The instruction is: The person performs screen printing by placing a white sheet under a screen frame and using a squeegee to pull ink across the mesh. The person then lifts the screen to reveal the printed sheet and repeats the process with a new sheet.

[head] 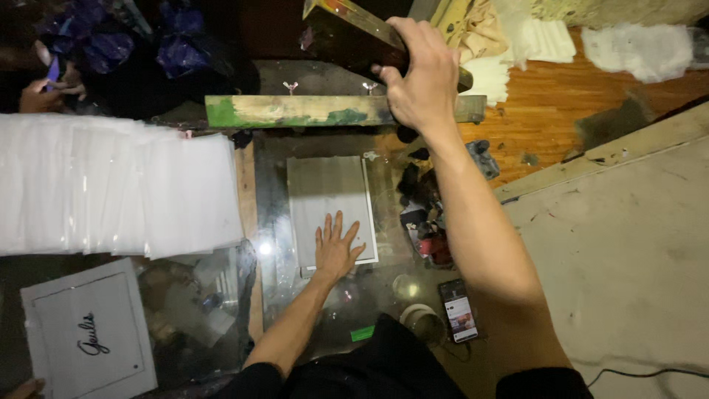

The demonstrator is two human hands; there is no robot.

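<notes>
My left hand (336, 247) lies flat, fingers spread, on the lower edge of a grey-white sheet (325, 196) that rests on a glass-topped work surface (277, 229). My right hand (422, 77) is raised at the back and grips the wooden frame of a hinged printing screen (347, 33), which is tilted up. The frame hangs from a green-stained wooden bar (295, 111) with two wing nuts on it.
A fanned stack of clear plastic bags (111, 192) lies to the left. A white printed sheet (88, 332) sits at lower left. A phone (459, 310) and a tape roll (421, 319) are near my body. Ink-stained clutter (425, 214) lies to the right. Another person's hand (40, 92) shows at upper left.
</notes>
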